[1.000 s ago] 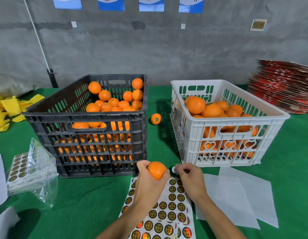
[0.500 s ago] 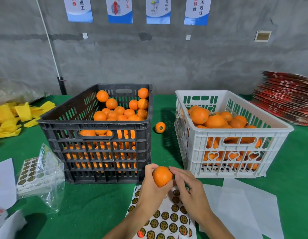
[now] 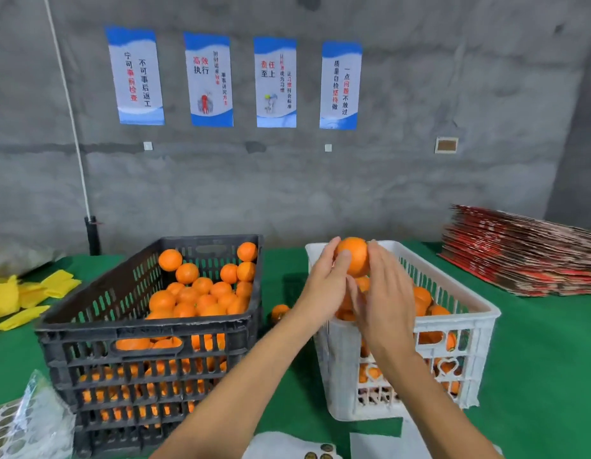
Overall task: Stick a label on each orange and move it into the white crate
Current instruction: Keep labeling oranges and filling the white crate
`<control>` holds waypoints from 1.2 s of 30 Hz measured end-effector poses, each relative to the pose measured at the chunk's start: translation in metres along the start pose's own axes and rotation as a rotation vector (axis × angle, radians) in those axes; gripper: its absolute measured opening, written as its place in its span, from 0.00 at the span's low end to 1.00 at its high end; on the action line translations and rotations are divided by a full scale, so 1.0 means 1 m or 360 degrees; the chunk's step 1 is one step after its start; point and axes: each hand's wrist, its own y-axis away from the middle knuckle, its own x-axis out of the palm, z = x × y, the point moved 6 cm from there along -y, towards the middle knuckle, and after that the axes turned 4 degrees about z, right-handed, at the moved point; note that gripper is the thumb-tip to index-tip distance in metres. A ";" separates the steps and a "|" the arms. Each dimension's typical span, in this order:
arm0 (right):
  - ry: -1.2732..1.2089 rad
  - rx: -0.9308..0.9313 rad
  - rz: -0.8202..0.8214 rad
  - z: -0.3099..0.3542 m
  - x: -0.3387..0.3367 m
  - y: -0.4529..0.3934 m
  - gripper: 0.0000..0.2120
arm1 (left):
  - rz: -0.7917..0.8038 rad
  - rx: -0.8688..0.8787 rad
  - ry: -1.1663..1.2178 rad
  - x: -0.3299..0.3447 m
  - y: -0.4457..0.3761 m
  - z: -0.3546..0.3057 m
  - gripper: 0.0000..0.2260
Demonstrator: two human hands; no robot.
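The round, bright orange fruit (image 3: 353, 256) is held between both hands above the far left corner of the white slatted plastic crate (image 3: 466, 329), clear of the fruit already piled inside. The left hand (image 3: 324, 286) curls thumb and fingers around its left side; the right hand (image 3: 385, 299) lies against its right side with fingers nearly straight, and whether these grip or only steady cannot be told.

Handling, as judged: the fruit is firm, moderately light and smooth-skinned, so it tends to roll and can bruise if dropped. It is best held across its widest part with opposed fingers.

Appearance: the skin is evenly orange and slightly glossy. No label shows on the visible face. The black slatted plastic crate (image 3: 148, 346) of loose oranges stands to the left on the green table covering (image 3: 546, 352).
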 end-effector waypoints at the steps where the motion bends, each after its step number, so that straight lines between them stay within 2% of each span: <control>1: 0.0068 0.0057 -0.0020 -0.011 -0.005 -0.010 0.30 | 0.0067 0.0011 -0.0141 0.009 -0.011 -0.014 0.22; 4: 0.0258 0.0116 0.0097 -0.028 -0.004 -0.027 0.27 | 0.0226 0.0058 -0.0490 0.020 -0.031 -0.038 0.22; 6: 0.0248 -0.0014 0.0124 -0.019 0.003 -0.030 0.26 | 0.0142 0.0112 -0.0679 0.002 -0.036 -0.041 0.19; 10: -0.0196 -0.0377 0.0170 0.037 0.036 -0.032 0.21 | -0.0118 0.0021 -0.0809 -0.082 -0.039 -0.023 0.15; 13: -0.0655 -0.0380 0.0370 0.087 0.072 -0.037 0.18 | -0.0257 -0.0237 -0.1030 -0.158 -0.024 0.001 0.12; 14: -0.0775 -0.0344 0.0491 0.104 0.086 -0.038 0.17 | -0.0177 -0.0369 -0.1187 -0.177 -0.017 0.011 0.10; 16: -0.0915 -0.0244 0.0735 0.135 0.112 -0.038 0.17 | 0.0264 -0.0759 -0.1544 -0.203 0.003 0.036 0.11; 18: -0.1002 -0.0135 0.0963 0.157 0.136 -0.036 0.17 | 0.0663 -0.1242 -0.1997 -0.224 0.031 0.057 0.20; 19: -0.1029 -0.0089 0.1088 0.164 0.145 -0.033 0.18 | 0.0714 -0.1382 -0.2178 -0.235 0.038 0.066 0.25; 21: -0.0963 -0.0040 0.1286 0.166 0.160 -0.027 0.19 | 0.0671 -0.1410 -0.2380 -0.241 0.036 0.072 0.28; 23: -0.0838 -0.0061 0.1370 0.162 0.168 -0.026 0.18 | 0.0572 -0.1368 -0.2332 -0.236 0.029 0.074 0.28; 27: -0.0802 -0.0056 0.1414 0.156 0.172 -0.025 0.16 | 0.0426 -0.1456 -0.2223 -0.233 0.021 0.081 0.22; 31: -0.0824 -0.0037 0.1380 0.156 0.171 -0.024 0.15 | 0.0402 -0.1436 -0.2342 -0.238 0.022 0.078 0.26; 36: -0.0812 0.0005 0.1351 0.156 0.170 -0.023 0.13 | 0.0461 -0.1425 -0.2450 -0.237 0.023 0.077 0.25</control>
